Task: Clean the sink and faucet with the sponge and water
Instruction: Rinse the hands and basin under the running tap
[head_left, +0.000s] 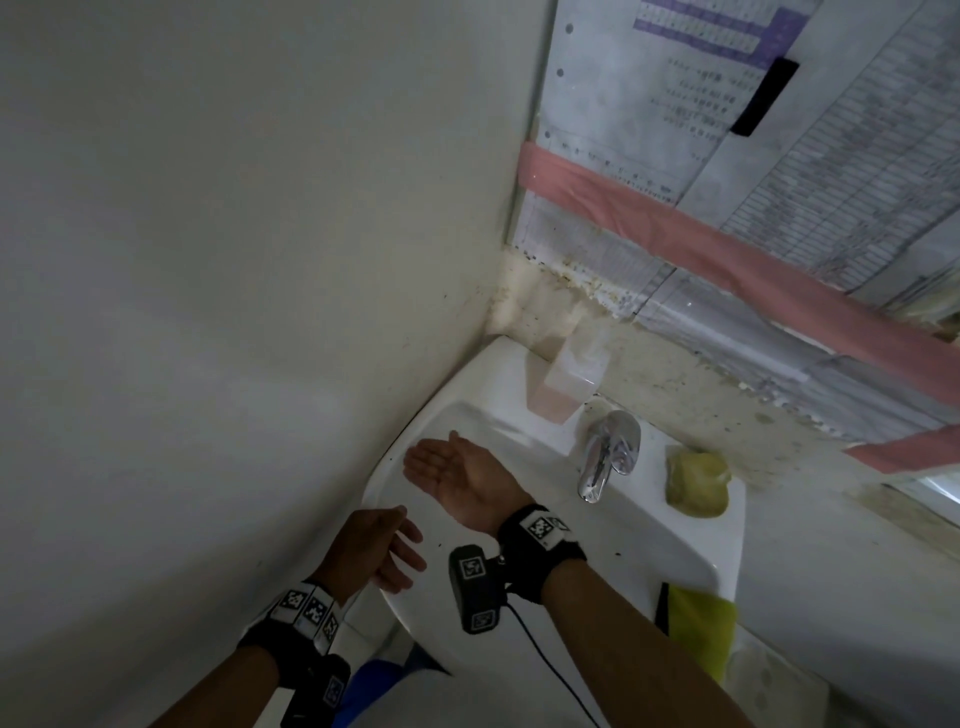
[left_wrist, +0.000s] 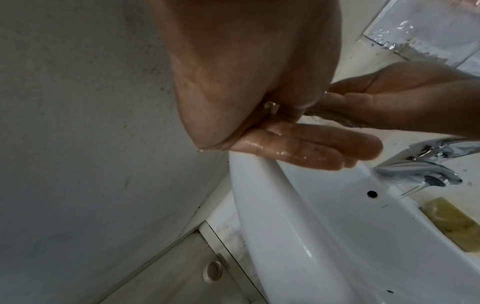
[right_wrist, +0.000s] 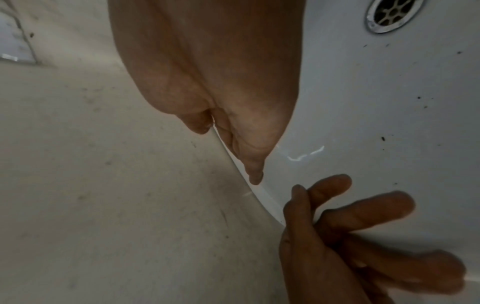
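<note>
A white sink (head_left: 691, 540) sits in the corner, with a chrome faucet (head_left: 608, 457) at its back. Both hands hover over the basin's left side, holding nothing. My right hand (head_left: 447, 462) lies palm up with straight fingers. Nearer, my left hand (head_left: 384, 551) has relaxed, spread fingers. The left wrist view shows wet left fingers (left_wrist: 311, 148) above the sink rim (left_wrist: 272, 185) and a thin stream of water under the faucet (left_wrist: 428, 164). A yellow-green sponge (head_left: 698, 623) with a dark side lies on the sink's front right edge. The drain (right_wrist: 389, 14) shows in the right wrist view.
A pink soap dispenser (head_left: 566, 384) stands on the back left ledge. A yellowish lump (head_left: 696, 483), soap or an old sponge, lies right of the faucet. A plain wall (head_left: 208, 312) closes the left side. Papers held by pink tape (head_left: 727, 260) cover the stained back wall.
</note>
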